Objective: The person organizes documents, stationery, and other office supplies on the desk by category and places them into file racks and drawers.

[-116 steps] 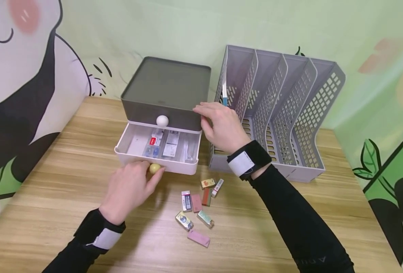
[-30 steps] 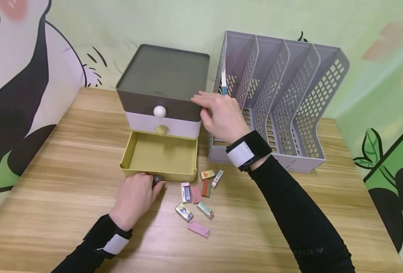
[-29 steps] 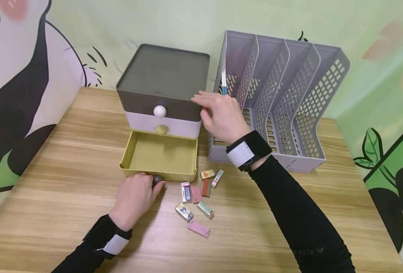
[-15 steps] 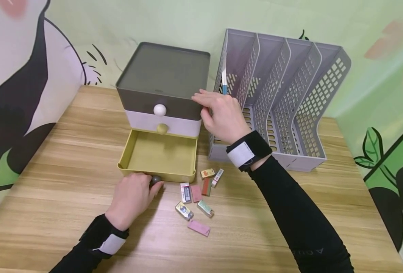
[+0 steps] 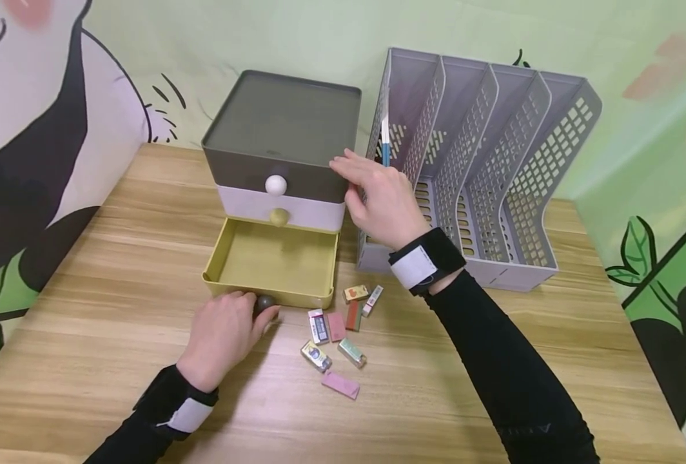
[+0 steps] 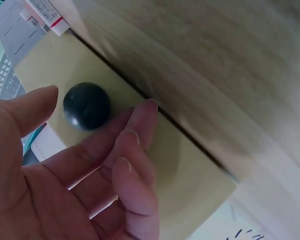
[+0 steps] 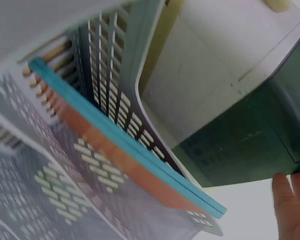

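A small drawer cabinet stands at the back, with a dark grey top drawer (image 5: 238, 169), a pale lilac middle drawer (image 5: 244, 203) and a yellow bottom drawer (image 5: 273, 258). The yellow drawer is pulled out and bare inside. My left hand (image 5: 221, 335) is at its dark round knob (image 6: 86, 106); in the left wrist view the fingers lie beside the knob and the thumb (image 6: 37, 107) is apart from it. My right hand (image 5: 383, 200) rests its fingers on the cabinet's front right corner. Only fingertips of that hand show in the right wrist view.
Several erasers (image 5: 318, 327) lie on the wooden table (image 5: 117, 309) before the cabinet. To the right stands a grey file rack (image 5: 494, 274); a thin blue-edged item (image 7: 130, 142) leans in its leftmost slot. A patterned cloth (image 5: 296, 32) hangs behind.
Earlier the lilac drawer stood pulled out with packets inside; it is now closed and the yellow one is out. My left hand moved from the yellow knob to the dark one. The right hand stayed.
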`<action>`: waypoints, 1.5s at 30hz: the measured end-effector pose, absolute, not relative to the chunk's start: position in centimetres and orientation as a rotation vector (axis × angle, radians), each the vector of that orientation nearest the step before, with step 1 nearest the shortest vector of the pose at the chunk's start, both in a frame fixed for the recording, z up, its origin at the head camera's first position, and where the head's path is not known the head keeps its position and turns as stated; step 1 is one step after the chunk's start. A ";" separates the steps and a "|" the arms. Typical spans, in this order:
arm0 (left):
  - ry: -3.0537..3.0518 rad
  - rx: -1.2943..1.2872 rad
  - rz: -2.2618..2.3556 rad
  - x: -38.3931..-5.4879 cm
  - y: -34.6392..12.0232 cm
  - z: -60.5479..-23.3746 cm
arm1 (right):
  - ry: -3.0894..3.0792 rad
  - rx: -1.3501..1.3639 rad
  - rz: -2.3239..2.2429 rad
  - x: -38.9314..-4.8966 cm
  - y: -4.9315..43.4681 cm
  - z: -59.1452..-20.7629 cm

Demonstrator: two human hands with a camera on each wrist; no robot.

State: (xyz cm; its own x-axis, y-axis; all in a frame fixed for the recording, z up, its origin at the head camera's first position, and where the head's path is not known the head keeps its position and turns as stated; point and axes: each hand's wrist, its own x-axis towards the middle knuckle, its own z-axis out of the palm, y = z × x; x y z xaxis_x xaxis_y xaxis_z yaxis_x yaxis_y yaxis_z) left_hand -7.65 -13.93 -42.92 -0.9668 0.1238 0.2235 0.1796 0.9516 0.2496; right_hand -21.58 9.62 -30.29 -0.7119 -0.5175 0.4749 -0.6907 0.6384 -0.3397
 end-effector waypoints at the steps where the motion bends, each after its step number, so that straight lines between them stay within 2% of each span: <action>1: -2.907 -0.221 -0.400 -7.6 -14.0 -42.8 | -2.535 0.971 0.753 -21.4 9.7 -30.4; 4: -2.925 -0.220 -0.404 -7.4 -14.0 -42.1 | -2.562 0.995 0.839 -20.8 10.2 -30.9; 8: -2.874 -0.340 -0.453 -7.1 -13.7 -41.3 | -2.492 1.016 0.924 -19.5 10.8 -32.4; 14: -2.767 -0.724 -0.538 -6.7 -12.8 -41.4 | -2.306 1.000 0.959 -16.8 12.2 -36.1; 24: -2.737 -1.221 -0.453 -6.2 -10.5 -43.0 | -2.549 1.144 0.792 -13.2 14.3 -40.2; 34: -2.730 -1.312 -0.360 -6.2 -9.3 -43.0 | -2.638 1.212 0.787 -12.4 14.7 -41.8; 45: -2.788 -1.299 -0.422 -6.1 -9.6 -42.8 | -2.678 1.195 0.797 -12.5 14.7 -42.4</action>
State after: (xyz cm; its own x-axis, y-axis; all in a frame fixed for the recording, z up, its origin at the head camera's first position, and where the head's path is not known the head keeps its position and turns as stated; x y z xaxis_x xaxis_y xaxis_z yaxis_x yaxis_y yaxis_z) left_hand -6.07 -9.61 -42.83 -0.6493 0.7463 0.1466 0.7562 0.6131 0.2285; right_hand -12.47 14.66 -42.41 -0.6861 -0.6645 0.2963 -0.7183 0.5540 -0.4208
